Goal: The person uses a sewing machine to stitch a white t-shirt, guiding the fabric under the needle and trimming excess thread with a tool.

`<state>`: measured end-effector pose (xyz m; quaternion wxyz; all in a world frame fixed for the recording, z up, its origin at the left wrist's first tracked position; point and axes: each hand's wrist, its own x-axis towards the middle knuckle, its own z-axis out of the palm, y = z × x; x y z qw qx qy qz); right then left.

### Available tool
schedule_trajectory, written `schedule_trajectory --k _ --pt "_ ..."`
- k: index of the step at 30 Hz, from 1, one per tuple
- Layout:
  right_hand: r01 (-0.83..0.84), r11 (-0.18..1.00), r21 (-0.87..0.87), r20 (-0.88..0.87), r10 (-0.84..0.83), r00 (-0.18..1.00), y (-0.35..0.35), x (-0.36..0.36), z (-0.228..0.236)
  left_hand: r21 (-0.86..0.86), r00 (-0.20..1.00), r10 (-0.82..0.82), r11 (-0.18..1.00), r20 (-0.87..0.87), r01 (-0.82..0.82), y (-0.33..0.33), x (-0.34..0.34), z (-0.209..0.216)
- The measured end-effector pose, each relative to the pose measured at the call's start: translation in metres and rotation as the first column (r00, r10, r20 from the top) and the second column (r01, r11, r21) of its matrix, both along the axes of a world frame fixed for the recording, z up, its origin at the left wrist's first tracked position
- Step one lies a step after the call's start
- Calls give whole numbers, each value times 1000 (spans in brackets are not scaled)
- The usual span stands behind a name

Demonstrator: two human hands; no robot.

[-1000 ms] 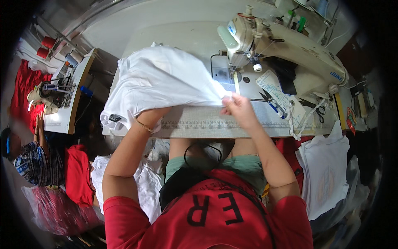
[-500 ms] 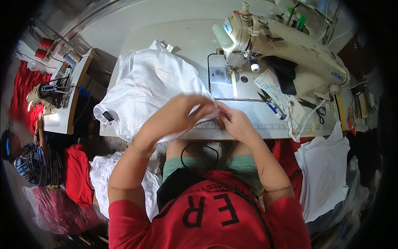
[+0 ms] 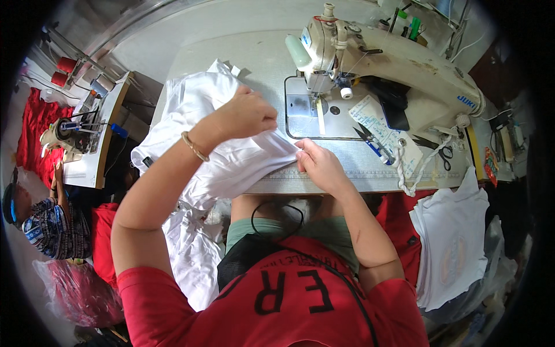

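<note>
A white garment (image 3: 202,144) lies in loose folds on the left part of the sewing table, its near edge drooping over the front. My right hand (image 3: 319,163) pinches the garment's right corner between thumb and fingers, pulling the cloth into a point. Over the middle of the fabric, my left hand (image 3: 245,115) is closed, fingers curled inward; whatever is in them, if anything, is hidden. A small dark tag (image 3: 147,161) shows at the garment's left edge. Beyond my right hand stands the sewing machine (image 3: 399,58), its needle area (image 3: 317,101) apart from the cloth.
Right of the needle plate lie thread snips (image 3: 376,144), a paper slip (image 3: 370,118), a dark phone (image 3: 395,115) and black scissors (image 3: 444,155). A ruler strip (image 3: 376,175) runs along the front edge. White garments (image 3: 451,237) hang at right. Another person (image 3: 55,225) sits at a machine on the left.
My left hand has moved up and left, away from my right hand, and has closed. My right hand stays at the garment's corner, and the cloth between them is drawn straighter.
</note>
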<state>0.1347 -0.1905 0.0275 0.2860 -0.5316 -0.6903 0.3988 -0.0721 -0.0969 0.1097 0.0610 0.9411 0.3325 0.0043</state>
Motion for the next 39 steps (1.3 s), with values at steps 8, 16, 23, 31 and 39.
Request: schedule_trajectory --k 8,16,23,31,39 --pt "114 990 -80 -117 -123 986 11 17 3 -72 856 89 996 509 -61 8 34 -54" --pt "153 950 273 346 -245 906 0 39 2 30 857 155 980 492 -194 23 67 -98" --pt "98 944 316 651 -291 701 -10 70 27 56 871 130 983 475 -177 29 68 -100" --pt "-263 833 486 424 39 905 37 49 3 -69 890 85 996 449 -61 32 54 -88" --pt "-268 818 509 368 74 927 52 54 3 152 834 89 967 545 -203 29 68 -89"
